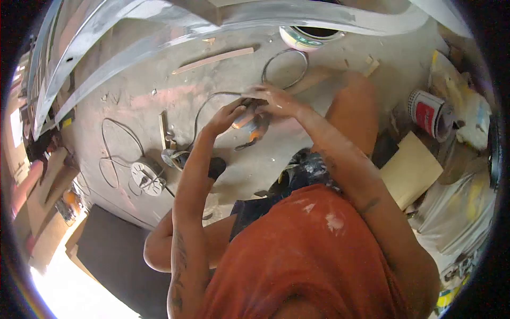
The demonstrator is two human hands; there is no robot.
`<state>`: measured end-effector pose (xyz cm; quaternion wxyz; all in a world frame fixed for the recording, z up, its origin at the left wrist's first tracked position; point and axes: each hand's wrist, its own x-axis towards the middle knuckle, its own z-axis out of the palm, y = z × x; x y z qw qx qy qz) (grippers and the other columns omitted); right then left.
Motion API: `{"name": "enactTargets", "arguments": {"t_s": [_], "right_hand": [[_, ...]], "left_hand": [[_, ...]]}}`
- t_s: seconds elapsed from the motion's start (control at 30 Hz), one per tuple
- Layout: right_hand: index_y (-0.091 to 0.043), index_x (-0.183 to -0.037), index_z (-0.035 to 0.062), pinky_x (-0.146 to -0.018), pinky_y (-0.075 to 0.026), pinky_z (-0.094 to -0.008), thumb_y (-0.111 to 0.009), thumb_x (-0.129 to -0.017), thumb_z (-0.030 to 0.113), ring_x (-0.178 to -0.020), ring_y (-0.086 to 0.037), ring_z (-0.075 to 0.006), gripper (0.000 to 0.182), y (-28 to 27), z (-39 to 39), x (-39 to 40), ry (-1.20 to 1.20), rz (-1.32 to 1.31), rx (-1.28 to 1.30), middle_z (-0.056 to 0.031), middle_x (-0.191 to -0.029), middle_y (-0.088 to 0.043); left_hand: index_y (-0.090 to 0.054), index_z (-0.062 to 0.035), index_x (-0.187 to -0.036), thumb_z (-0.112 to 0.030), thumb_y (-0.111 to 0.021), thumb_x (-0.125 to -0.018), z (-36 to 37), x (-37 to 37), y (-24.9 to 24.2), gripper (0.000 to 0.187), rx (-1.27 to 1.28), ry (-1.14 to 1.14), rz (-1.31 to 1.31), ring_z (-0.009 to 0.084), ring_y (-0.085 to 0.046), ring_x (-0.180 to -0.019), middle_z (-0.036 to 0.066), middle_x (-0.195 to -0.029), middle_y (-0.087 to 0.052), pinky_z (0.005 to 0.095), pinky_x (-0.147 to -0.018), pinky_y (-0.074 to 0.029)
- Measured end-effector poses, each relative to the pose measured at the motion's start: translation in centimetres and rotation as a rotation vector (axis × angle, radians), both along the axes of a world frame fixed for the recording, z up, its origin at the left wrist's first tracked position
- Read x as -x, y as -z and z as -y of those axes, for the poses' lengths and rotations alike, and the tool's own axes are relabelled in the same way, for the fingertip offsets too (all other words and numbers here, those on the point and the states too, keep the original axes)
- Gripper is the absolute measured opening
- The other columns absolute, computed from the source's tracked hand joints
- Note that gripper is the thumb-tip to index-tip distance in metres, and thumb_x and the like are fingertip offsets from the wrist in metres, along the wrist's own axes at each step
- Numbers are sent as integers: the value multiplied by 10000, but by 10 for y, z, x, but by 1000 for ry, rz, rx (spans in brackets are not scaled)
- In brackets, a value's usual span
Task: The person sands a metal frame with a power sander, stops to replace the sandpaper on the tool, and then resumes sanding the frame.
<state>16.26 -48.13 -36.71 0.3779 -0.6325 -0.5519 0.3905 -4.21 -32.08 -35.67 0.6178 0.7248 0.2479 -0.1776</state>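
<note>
Both my hands meet in front of me at a corded power tool (254,127) with an orange and black body. My left hand (226,118) has its fingers curled around the tool's left side. From the right, my right hand (279,102) reaches over the tool's dark upper part, fingers bent against it. My fingers cover much of the tool, so its exact kind is hidden. A dark cable (200,114) curves from near the hands down to the left.
A cable reel (148,176) with loose cord lies on the concrete floor at left. A wooden strip (215,59) and an open bucket (308,38) are ahead, under a pale curved panel (265,15). A red-labelled can (429,114) and cardboard (411,170) stand at right.
</note>
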Motion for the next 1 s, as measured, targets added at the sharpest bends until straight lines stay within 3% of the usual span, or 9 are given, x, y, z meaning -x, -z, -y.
{"name": "enactTargets", "arguments": {"t_s": [0.27, 0.33, 0.47, 0.57, 0.67, 0.83, 0.9, 0.97, 1.0], "right_hand": [[-490, -1333, 55, -1033, -485, -453, -685, -884, 68, -1256, -566, -375, 489, 8, -16, -19, -386, -4, -83, -175, -1333, -531], [-463, -1290, 27, -995, -504, -448, -650, -892, 41, -1195, -593, -390, 440, 10, -18, -20, -483, 220, -136, -184, -1290, -520], [-465, -1253, 12, -947, -515, -448, -603, -915, 64, -1147, -604, -404, 369, 16, -31, -21, -528, 75, -85, -185, -1252, -526], [-491, -1224, 18, -918, -503, -452, -540, -1009, 205, -1136, -606, -400, 289, 28, -36, -23, -552, 208, -195, -183, -1204, -574], [-547, -1176, 82, -892, -486, -460, -373, -1096, 479, -1048, -650, -371, 441, 4, -34, -21, -373, 11, 254, -175, -1060, -665], [-553, -1245, 109, -897, -504, -468, -409, -1086, 407, -1066, -662, -374, 367, 8, -35, -26, -430, 24, 277, -177, -1087, -671], [-527, -1331, 104, -912, -521, -473, -489, -1046, 311, -1083, -660, -403, 355, 4, -20, -16, -301, 429, 45, -182, -1134, -673], [-517, -1334, -53, -917, -521, -498, -579, -971, 183, -1066, -658, -430, 438, 5, 2, 9, 31, 350, 353, -281, -1190, -653], [-487, -1316, -135, -839, -555, -502, -569, -1005, 259, -955, -701, -419, 509, 2, 7, 13, -131, 406, 371, -319, -1184, -649]], "left_hand": [[-456, -86, -1518, -423, -521, -1024, 2, -1, -4, 602, -137, 59, 30, 402, -570, -1300, 225, -1390, -608, 442, -1078, -443], [-446, -84, -1521, -421, -519, -1023, 7, 0, -10, 606, -144, 54, 27, 424, -579, -1279, 232, -1378, -612, 455, -1065, -454], [-421, -77, -1525, -401, -532, -1023, 7, 1, -10, 609, -184, 79, 66, 433, -591, -1254, 228, -1373, -615, 475, -1042, -469], [-418, -68, -1523, -374, -544, -1023, 10, 1, -7, 600, -186, 85, 40, 429, -588, -1258, 224, -1388, -605, 475, -1042, -472], [-417, -49, -1521, -351, -546, -1028, 12, 2, -9, 592, -190, 78, 41, 409, -578, -1286, 226, -1400, -597, 463, -1064, -462], [-403, -47, -1535, -388, -538, -1039, 7, 4, -13, 617, -197, 112, 165, 398, -547, -1332, 217, -1453, -562, 452, -1111, -431], [-391, -45, -1545, -471, -571, -1013, 9, 5, -7, 705, -206, 57, 182, 397, -569, -1310, 212, -1430, -587, 451, -1102, -441], [-385, -50, -1555, -542, -617, -970, 17, 2, -19, 798, -251, 30, 60, 365, -594, -1289, 218, -1407, -604, 440, -1090, -452], [-386, -58, -1559, -552, -636, -954, 22, 3, -19, 820, -202, -47, 31, 346, -597, -1287, 220, -1409, -603, 435, -1085, -454]]}}
